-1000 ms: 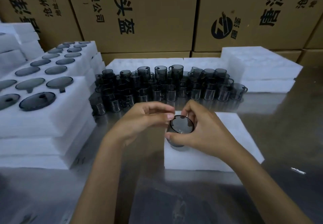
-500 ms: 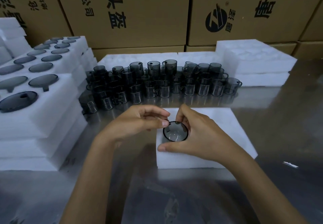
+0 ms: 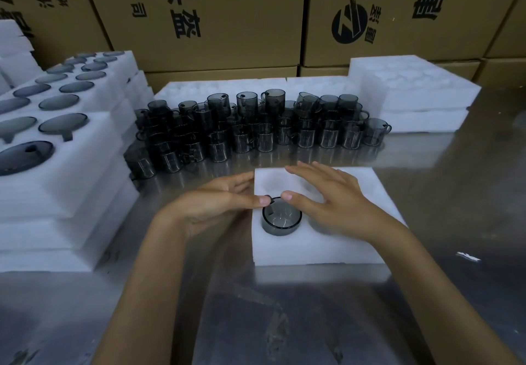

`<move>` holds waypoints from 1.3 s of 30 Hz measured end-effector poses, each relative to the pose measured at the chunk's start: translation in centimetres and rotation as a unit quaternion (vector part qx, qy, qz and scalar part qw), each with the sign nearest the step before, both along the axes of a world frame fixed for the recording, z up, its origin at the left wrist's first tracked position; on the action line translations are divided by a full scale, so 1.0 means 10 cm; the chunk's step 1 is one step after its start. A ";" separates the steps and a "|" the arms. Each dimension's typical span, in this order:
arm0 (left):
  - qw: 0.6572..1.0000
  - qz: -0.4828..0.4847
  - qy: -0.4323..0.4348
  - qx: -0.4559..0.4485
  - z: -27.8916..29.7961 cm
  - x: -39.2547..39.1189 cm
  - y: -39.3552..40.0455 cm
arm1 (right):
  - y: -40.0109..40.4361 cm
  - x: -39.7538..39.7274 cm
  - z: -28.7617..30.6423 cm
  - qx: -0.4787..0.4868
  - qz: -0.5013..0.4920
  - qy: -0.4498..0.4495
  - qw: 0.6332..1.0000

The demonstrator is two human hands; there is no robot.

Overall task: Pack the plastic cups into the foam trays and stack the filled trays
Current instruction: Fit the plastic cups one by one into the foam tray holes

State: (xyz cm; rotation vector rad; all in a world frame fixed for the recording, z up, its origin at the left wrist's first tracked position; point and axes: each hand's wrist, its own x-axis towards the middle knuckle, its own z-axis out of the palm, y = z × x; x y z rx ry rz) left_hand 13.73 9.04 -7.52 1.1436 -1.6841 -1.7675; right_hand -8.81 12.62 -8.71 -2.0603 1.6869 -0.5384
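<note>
1. Both hands sit on the tray point(image 3: 327, 248): left hand point(image 3: 216, 205) with fingers loosely curled, its thumb at the cup point(image 3: 281, 219) handle; right hand point(image 3: 327, 196) spread flat, thumb at the rim.
2. That cup stands partly sunk in the tray's near-left pocket, rim proud.
3. To seat it well, I'd turn the handle into its notch, then press evenly.
4. Loose cups point(image 3: 256, 131) wait behind.

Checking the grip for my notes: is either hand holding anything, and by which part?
Both thumbs press the cup at its handle side, far rim, seating it in the tray. No closed grip.
</note>
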 end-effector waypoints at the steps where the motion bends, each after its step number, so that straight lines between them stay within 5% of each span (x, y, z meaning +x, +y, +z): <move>1: 1.000 -0.006 0.001 0.004 -0.02 0.00 -0.01 | -0.01 0.00 -0.02 -0.001 0.003 0.022 1.000; 10: 0.999 -0.028 0.020 -0.014 -0.14 0.01 -0.10 | -0.08 0.00 -0.13 -0.033 0.002 0.050 0.998; 14: 0.991 0.061 0.117 -0.008 -0.20 -0.05 -0.13 | -0.08 -0.01 -0.05 -0.111 -0.059 -0.089 0.988; 16: 0.965 0.218 0.027 -0.144 -0.24 -0.08 -0.23 | -0.11 -0.08 0.03 -0.167 -0.092 -0.208 0.959; 19: 0.852 0.366 -0.171 -0.333 -0.37 -0.02 -0.52 | -0.11 -0.28 0.12 -0.221 -0.167 -0.252 0.927; 24: 0.759 0.301 -0.419 -0.397 -0.67 0.13 -0.88 | -0.13 -0.51 0.07 -0.250 -0.248 -0.167 0.921; 29: 0.716 0.299 -0.440 -0.451 -0.69 0.12 -0.96 | -0.19 -0.51 0.03 -0.245 -0.237 -0.168 0.925; 31: 0.716 0.298 -0.412 -0.478 -0.69 0.12 -0.93 | -0.19 -0.51 0.02 -0.242 -0.235 -0.169 0.926; 35: 0.796 0.273 -0.291 -0.455 -0.70 0.07 -0.83 | -0.18 -0.51 0.01 -0.236 -0.229 -0.167 0.930; 39: 0.818 0.303 -0.222 -0.436 -0.69 -0.02 -0.72 | -0.18 -0.51 0.01 -0.232 -0.219 -0.148 0.936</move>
